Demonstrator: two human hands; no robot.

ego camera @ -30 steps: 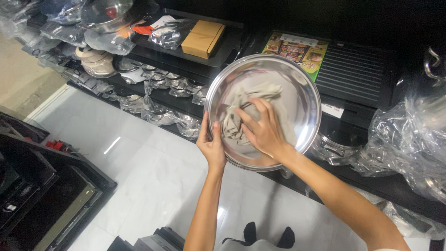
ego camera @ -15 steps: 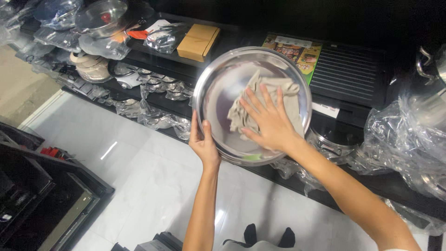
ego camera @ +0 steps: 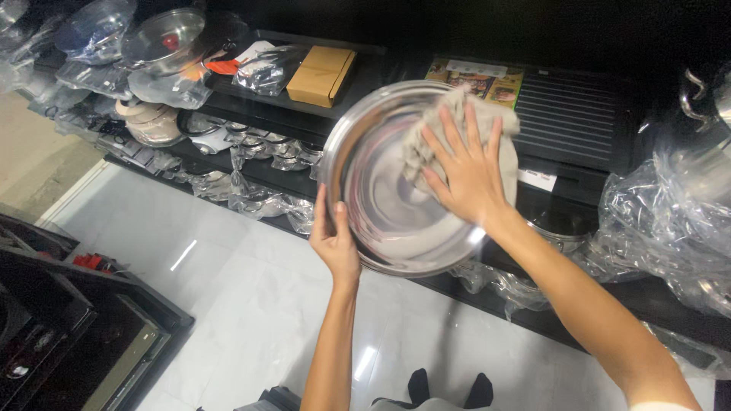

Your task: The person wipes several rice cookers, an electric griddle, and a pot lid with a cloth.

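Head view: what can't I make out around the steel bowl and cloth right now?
- Steel bowl: upper right rim and inner wall hidden by the grey cloth and right hand.
- Cloth: the part under the palm is covered.
- Left hand: fingers behind the rim, hidden by the bowl.
- Pans in plastic wrap: shapes blurred by the wrap, cut off at the right edge.

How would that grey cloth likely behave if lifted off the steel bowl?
The grey cloth bunches and folds under the right hand, so it is probably floppy and light. Against the shiny steel bowl, steadied at its rim by the left hand, it may slide easily.
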